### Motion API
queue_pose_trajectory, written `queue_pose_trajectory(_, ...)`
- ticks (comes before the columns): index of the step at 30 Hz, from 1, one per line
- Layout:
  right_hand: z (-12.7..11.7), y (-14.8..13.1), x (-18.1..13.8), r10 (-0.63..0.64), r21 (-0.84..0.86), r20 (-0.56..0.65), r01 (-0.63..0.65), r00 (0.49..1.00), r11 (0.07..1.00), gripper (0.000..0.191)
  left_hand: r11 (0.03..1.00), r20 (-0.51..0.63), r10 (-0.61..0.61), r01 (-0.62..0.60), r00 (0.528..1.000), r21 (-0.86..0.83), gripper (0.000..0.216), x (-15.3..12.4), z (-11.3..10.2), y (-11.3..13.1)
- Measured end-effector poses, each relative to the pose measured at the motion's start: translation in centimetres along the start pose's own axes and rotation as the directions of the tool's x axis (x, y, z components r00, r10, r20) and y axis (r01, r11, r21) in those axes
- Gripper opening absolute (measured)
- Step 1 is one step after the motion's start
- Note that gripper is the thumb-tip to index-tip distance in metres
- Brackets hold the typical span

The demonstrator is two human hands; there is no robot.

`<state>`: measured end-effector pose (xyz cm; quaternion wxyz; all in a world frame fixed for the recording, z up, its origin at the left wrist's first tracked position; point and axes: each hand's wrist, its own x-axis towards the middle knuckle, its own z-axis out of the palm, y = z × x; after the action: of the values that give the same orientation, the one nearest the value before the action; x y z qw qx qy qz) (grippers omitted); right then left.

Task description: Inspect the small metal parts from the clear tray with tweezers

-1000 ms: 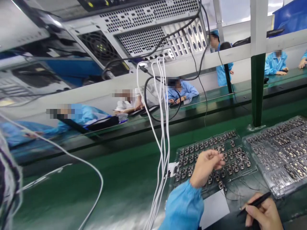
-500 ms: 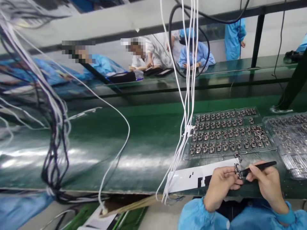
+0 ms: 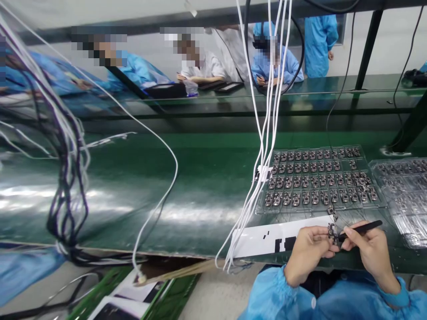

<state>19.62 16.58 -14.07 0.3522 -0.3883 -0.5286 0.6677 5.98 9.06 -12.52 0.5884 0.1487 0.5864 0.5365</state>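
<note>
Between the fingertips of my left hand (image 3: 312,249) is a small circuit board (image 3: 332,233), held up over the bench's front edge. My right hand (image 3: 370,249) is closed around black tweezers (image 3: 365,227), whose tip end reaches the board's right side; the very tips are too small to make out. Just beyond the board, another small board (image 3: 331,212) lies at the front edge of a clear plastic tray (image 3: 262,208) filled with rows of similar boards. Under and left of my left hand lies a white sheet (image 3: 248,242) with black strips (image 3: 277,245) on it.
A second clear tray (image 3: 413,231) with boards lies at the right. White cables (image 3: 258,178) hang down left of the first tray, and a dark cable bundle (image 3: 68,200) hangs farther left. People in blue and white clothing sit at the opposite green bench (image 3: 220,104).
The camera view has shifted, so the background sits higher in the picture. Both hands keep the board and tweezers close together, with only slight movement.
</note>
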Motion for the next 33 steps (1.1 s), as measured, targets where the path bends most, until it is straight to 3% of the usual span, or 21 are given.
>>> queue_pose_trajectory(23,0.4,-0.6,-0.2,-0.057,-0.06,0.01,0.058,0.998,0.997,0.022,0.999,-0.032,0.017,-0.015,0.999,0.05,0.023,-0.2,0.6,0.6)
queue_pose_trajectory(33,-0.5,0.8,-0.5,-0.189,-0.093,-0.049,0.184,0.981,0.978,0.017,1.0,-0.048,0.005,-0.004,0.999,0.017,0.029,-0.3,0.5,0.5)
